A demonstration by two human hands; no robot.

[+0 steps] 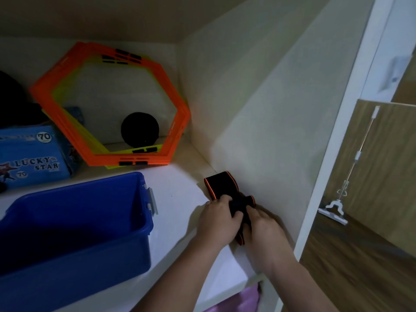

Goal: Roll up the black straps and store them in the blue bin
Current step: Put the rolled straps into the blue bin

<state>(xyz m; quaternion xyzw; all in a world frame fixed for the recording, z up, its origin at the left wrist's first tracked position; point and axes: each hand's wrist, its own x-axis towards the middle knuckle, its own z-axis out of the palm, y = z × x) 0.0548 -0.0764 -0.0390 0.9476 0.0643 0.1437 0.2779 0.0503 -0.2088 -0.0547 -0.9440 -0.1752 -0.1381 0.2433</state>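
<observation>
Both hands work the near end of a black fabric strap with orange edging [221, 184]. The left hand [217, 218] and right hand [262, 224] sit side by side, fingers curled round the bunched near part and pinching it. Cannot tell whether a roll has formed under the fingers.

The strap's free length runs away from the hands, long axis front to back, along the foot of the cream side wall [258, 131] just right of the right hand. Rolling would likely travel away from the body.

The open blue plastic bin [78, 244] stands left of the left hand, near but apart; the left hand is nearer to it.

Surface is a smooth white shelf board [177, 192]. Orange hexagonal plastic frames [175, 122] lean beyond the hands, at the back.
</observation>
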